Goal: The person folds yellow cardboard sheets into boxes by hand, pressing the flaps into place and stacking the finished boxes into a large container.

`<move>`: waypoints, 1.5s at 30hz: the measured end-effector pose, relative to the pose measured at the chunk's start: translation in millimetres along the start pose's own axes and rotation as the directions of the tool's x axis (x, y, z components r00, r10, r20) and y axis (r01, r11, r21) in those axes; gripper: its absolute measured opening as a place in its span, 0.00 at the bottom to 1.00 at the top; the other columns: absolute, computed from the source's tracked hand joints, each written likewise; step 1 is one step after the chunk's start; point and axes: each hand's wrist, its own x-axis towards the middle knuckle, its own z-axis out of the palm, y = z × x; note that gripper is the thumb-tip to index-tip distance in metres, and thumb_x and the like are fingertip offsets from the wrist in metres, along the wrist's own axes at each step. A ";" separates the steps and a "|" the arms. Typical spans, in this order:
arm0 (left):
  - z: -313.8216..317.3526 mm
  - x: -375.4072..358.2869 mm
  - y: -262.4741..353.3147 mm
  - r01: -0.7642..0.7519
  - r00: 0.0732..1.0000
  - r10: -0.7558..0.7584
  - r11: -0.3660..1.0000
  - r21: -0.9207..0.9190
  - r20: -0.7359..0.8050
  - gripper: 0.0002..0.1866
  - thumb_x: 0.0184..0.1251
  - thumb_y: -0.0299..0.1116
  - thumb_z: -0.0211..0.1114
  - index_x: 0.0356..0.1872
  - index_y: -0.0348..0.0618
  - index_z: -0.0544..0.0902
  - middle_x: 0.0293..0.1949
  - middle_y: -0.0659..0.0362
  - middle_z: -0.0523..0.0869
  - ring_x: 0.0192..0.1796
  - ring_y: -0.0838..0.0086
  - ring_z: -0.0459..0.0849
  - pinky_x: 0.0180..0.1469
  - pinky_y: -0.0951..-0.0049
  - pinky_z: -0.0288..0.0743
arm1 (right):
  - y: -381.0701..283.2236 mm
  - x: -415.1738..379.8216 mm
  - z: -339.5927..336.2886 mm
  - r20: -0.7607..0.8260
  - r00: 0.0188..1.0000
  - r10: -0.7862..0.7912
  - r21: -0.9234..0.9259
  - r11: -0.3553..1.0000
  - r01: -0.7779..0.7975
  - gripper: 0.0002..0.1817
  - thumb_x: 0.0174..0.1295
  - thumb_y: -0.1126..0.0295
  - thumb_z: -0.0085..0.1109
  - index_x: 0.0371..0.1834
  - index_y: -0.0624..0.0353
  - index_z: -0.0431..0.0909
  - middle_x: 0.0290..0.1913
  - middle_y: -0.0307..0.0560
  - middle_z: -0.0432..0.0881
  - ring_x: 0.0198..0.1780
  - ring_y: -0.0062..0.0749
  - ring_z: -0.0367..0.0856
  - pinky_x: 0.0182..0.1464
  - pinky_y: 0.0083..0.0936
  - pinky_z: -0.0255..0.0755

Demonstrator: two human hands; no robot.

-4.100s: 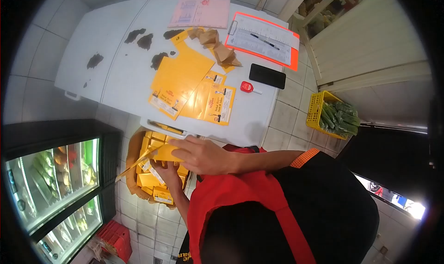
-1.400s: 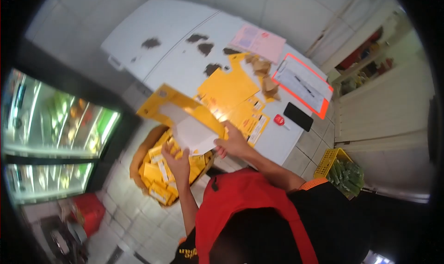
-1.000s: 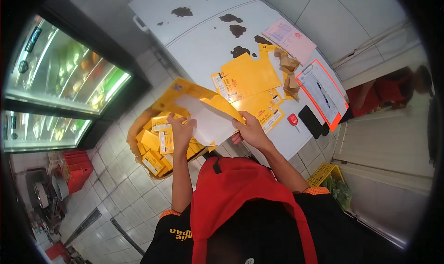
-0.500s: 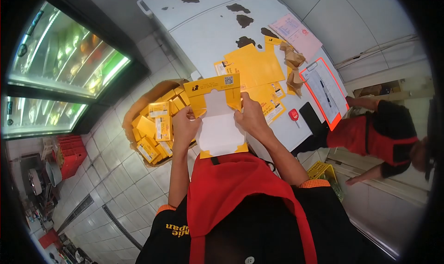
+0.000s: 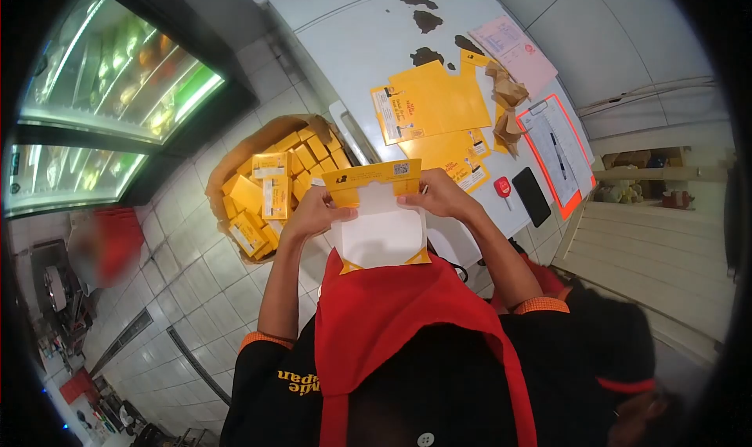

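Note:
A partly folded yellow cardboard box (image 5: 384, 239) with a white inside is held against the front of my red apron. Its far flap stands up and bears a printed code and small lettering. My left hand (image 5: 315, 212) grips the left side, with the thumb on the white inner face. On the opposite side, my right hand (image 5: 441, 194) pinches the flap's corner, its thumb also inside. Flat yellow box blanks (image 5: 442, 102) lie stacked on the white surface beyond my hands.
A large brown carton (image 5: 215, 185) full of folded yellow boxes stands on the floor at left. An orange clipboard (image 5: 586, 182), a black phone (image 5: 533, 196) and a red tag (image 5: 502, 186) lie at right. A person (image 5: 619, 345) is close by at lower right.
The box's far flap and side walls have been folded further inward, and my thumbs have shifted inside. The co-worker has moved from the right side to behind my right arm.

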 end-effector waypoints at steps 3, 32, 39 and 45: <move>4.2 5.4 -2.0 -0.048 0.999 0.047 0.997 -0.065 -0.005 0.16 0.53 0.27 0.72 0.44 0.35 0.83 0.38 0.59 0.86 0.37 0.78 0.81 0.41 0.76 0.76 | 17.0 5.2 14.9 -0.047 0.999 0.016 0.153 0.988 -0.009 0.14 0.54 0.69 0.65 0.40 0.67 0.80 0.30 0.52 0.84 0.30 0.29 0.80 0.35 0.28 0.72; 51.1 2.0 -17.0 -0.037 0.804 0.106 0.991 0.129 -0.586 0.37 0.44 0.29 0.69 0.58 0.39 0.61 0.41 0.43 0.79 0.45 0.48 0.80 0.42 0.56 0.75 | -3.0 33.9 48.7 -0.222 0.974 0.042 0.109 0.994 -0.018 0.28 0.49 0.82 0.59 0.57 0.66 0.67 0.53 0.49 0.71 0.52 0.35 0.71 0.53 0.29 0.69; 37.7 11.0 -25.3 -0.287 0.753 0.205 0.957 -0.033 -0.625 0.30 0.46 0.20 0.54 0.57 0.37 0.65 0.32 0.46 0.81 0.34 0.52 0.82 0.35 0.62 0.73 | -11.0 52.4 7.3 -0.306 0.919 -0.248 -0.289 0.944 0.159 0.30 0.51 0.85 0.52 0.62 0.68 0.66 0.54 0.54 0.75 0.51 0.39 0.77 0.52 0.28 0.73; 22.8 5.0 -8.0 -0.264 0.734 0.149 0.961 -0.077 -0.663 0.20 0.51 0.20 0.55 0.50 0.39 0.74 0.29 0.47 0.82 0.33 0.58 0.82 0.34 0.64 0.73 | -12.5 63.6 -14.0 -0.212 0.958 -0.193 -0.139 0.976 0.166 0.25 0.53 0.86 0.46 0.58 0.70 0.70 0.57 0.56 0.75 0.53 0.39 0.77 0.52 0.27 0.73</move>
